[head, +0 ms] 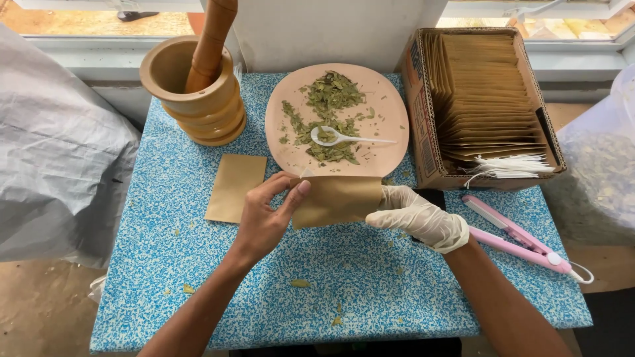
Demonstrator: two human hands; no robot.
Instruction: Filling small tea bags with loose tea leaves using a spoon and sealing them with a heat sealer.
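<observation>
Both hands hold a small brown paper bag above the blue speckled table. My bare left hand pinches its left end between thumb and fingers. My right hand, in a white glove, grips its right end. Just behind the bag lies a pink plate with dried green leaves and a white plastic spoon. A second flat brown bag lies on the table left of my left hand.
A wooden mortar with a pestle stands at the back left. A cardboard box of brown bags sits at the back right. A pink sealer tool lies right of my gloved hand. Plastic sacks flank the table.
</observation>
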